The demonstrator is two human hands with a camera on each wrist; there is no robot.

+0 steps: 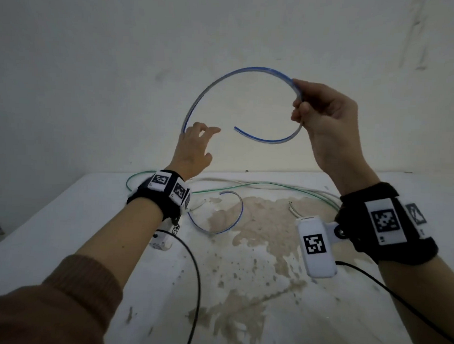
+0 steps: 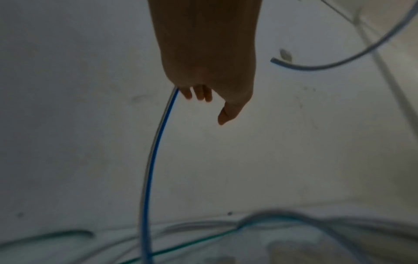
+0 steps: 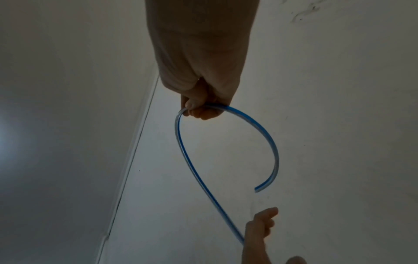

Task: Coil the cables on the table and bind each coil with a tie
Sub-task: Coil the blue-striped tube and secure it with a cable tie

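A clear cable with a blue stripe arcs in the air in front of the wall. My right hand pinches it at the right of the arc, and the short free end curves back below. In the right wrist view the fingers wrap the cable. My left hand meets the arc's left end. Its smaller fingers curl at the cable, while thumb and forefinger stick out. From there the cable drops to a loose curve on the table.
A green cable and white cables lie tangled along the far edge of the stained white table, against the wall. Two loose white ends point at the middle. Black camera leads hang from both wrists.
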